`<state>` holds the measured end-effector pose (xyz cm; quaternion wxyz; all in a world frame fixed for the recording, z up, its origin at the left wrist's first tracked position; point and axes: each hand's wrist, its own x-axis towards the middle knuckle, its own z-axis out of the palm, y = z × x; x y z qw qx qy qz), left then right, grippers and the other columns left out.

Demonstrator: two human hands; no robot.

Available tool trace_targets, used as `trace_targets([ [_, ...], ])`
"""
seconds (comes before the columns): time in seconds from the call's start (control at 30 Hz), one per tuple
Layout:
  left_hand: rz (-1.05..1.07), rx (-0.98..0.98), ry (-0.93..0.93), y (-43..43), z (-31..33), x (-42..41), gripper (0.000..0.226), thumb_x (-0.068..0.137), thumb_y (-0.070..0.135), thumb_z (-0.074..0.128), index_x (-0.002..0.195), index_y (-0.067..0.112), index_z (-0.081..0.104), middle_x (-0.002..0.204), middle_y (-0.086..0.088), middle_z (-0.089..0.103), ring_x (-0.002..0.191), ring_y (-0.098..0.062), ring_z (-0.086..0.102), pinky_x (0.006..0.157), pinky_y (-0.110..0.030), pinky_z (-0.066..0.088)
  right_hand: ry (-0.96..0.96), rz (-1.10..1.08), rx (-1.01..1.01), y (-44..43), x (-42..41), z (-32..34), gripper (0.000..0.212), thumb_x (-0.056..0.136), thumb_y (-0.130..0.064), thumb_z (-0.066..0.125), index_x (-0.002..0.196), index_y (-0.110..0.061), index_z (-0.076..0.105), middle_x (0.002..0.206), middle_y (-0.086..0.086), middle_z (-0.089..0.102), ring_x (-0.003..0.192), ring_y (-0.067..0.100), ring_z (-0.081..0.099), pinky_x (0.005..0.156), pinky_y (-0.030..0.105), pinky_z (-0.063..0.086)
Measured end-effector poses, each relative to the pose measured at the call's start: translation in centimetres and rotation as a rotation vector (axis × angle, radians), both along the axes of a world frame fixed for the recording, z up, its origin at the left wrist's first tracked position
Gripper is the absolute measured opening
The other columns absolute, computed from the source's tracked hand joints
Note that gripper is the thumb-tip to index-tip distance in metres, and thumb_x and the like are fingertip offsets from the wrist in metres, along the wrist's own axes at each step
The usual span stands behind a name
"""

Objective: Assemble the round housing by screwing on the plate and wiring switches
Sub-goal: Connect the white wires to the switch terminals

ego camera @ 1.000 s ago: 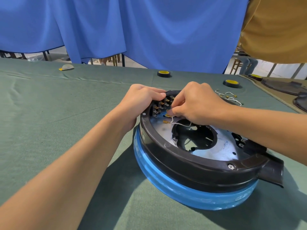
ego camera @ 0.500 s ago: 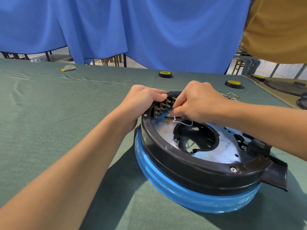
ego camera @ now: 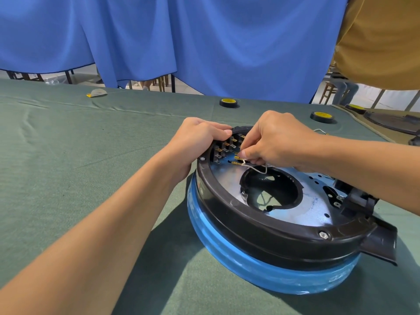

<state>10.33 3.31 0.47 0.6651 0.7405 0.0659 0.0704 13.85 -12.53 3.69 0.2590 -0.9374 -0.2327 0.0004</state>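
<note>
I see the green-clothed table running broad to the left. The round housing sits right of centre on it, black rim tilted toward me over a blue base, with the metal plate inside. My left hand curls over the far-left rim beside the switches. My right hand pinches a white wire just above the plate. A tape roll lies near the far edge.

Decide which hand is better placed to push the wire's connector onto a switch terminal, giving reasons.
Right hand: it pinches the white wire beside the switch terminals; the left hand grips the housing rim.
</note>
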Motion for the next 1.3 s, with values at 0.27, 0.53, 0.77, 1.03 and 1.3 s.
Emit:
trace_targets([
  [0.27,0.001,-0.005,0.001,0.0,0.0,0.0,0.022,0.088,0.009,0.067,0.107,0.014,0.076,0.101,-0.011,0.076,0.099,-0.028,0.072,0.098,-0.045,0.053,-0.028,0.004,0.006,0.3,-0.3,0.0,0.011,0.079,-0.022,0.079,0.068,-0.021,0.077,0.058,-0.003,0.067,0.064,0.003,0.054,0.057,0.019,0.045],
  [0.53,0.002,-0.017,-0.005,-0.1,0.0,0.0,0.025,0.089,0.007,0.065,0.111,0.010,0.075,0.101,-0.013,0.076,0.098,-0.029,0.072,0.097,-0.045,0.054,-0.145,-0.030,-0.072,1.0,-0.6,-0.5,0.008,0.078,-0.020,0.074,0.074,-0.014,0.077,0.074,0.014,0.069,0.085,0.030,0.062,0.074,0.038,0.056],
  [0.77,-0.002,-0.018,0.000,-0.2,0.1,0.0,0.026,0.090,0.006,0.064,0.114,0.010,0.074,0.104,-0.013,0.076,0.100,-0.028,0.072,0.098,-0.044,0.053,-0.157,-0.091,-0.085,1.7,-0.7,-0.8,0.014,0.079,-0.022,0.068,0.091,-0.015,0.070,0.090,0.015,0.062,0.090,0.034,0.059,0.078,0.039,0.055],
  [1.03,-0.014,-0.024,0.011,-0.2,0.2,-0.1,0.028,0.091,0.006,0.062,0.118,0.007,0.071,0.103,-0.013,0.076,0.096,-0.026,0.073,0.095,-0.042,0.056,-0.161,-0.123,-0.061,2.1,-1.1,-1.1,0.010,0.079,-0.020,0.065,0.085,-0.013,0.068,0.089,0.015,0.062,0.091,0.037,0.056,0.075,0.038,0.053],
  [1.3,-0.014,-0.035,0.007,-0.3,0.2,-0.1,0.029,0.091,0.005,0.063,0.118,0.007,0.071,0.103,-0.014,0.075,0.097,-0.028,0.073,0.096,-0.043,0.055,-0.183,-0.018,-0.104,1.1,-1.3,-0.5,0.011,0.080,-0.017,0.065,0.075,-0.018,0.075,0.081,0.012,0.069,0.086,0.031,0.062,0.075,0.039,0.055],
])
